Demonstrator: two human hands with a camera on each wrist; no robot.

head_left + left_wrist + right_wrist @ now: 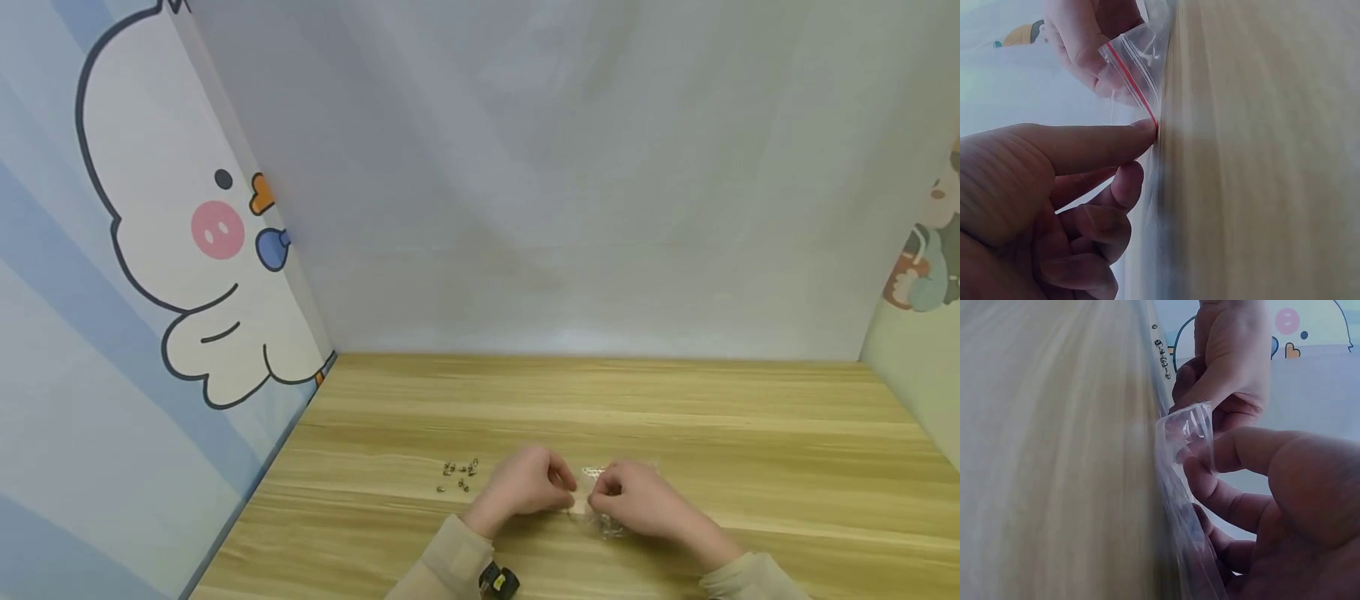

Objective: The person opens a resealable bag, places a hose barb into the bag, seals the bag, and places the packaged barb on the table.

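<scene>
A clear plastic zip bag (609,527) lies low over the wooden table, between the two hands. Its red seal line shows in the left wrist view, where the left thumb tip meets one end of that line. My left hand (528,482) pinches this edge of the bag, its other fingers curled below the thumb. From the other side my right hand (639,500) grips the bag (1188,428) between thumb and forefinger. What the bag holds cannot be made out. Several small metal pieces (471,472), like screws or fittings, lie loose left of the left hand.
The wood-grain table (600,400) meets a pale grey backdrop (562,208) at its far edge. Printed side panels stand left and right, the left one with a white cartoon bird (165,150). A black device (498,581) sits by the left sleeve.
</scene>
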